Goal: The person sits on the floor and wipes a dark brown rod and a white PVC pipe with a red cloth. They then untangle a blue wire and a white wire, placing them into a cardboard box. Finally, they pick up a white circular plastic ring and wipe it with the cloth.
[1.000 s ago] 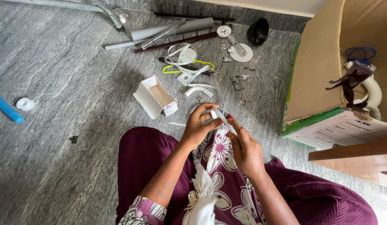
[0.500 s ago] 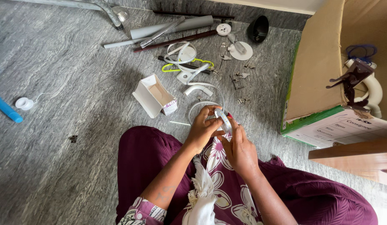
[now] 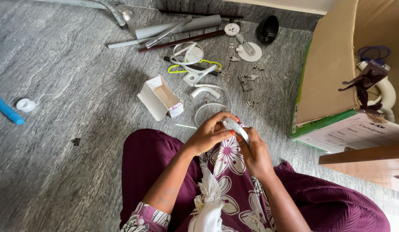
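Note:
I sit on a grey stone floor with a maroon flowered skirt over my lap. My left hand [image 3: 210, 134] and my right hand [image 3: 253, 150] meet above my knees, both gripping a small white plastic part [image 3: 236, 127], a flat curved piece. A thin white strip [image 3: 212, 105] curves from it down onto the floor in a loop. Just left of my hands lies an open small white cardboard box [image 3: 158, 98].
Grey and dark pipes [image 3: 178, 28], white plastic fittings [image 3: 195, 56], a round white base [image 3: 250, 51], small metal clips [image 3: 246, 79] and a black cup [image 3: 267, 28] lie ahead. A big open cardboard box [image 3: 332, 77] stands right, beside a wooden edge [image 3: 367, 165]. A tape roll [image 3: 25, 104] and blue tube [image 3: 6, 109] lie left.
My hands have drawn closer together and a little lower toward my lap, turning the white part between the fingers. The floor items have not moved.

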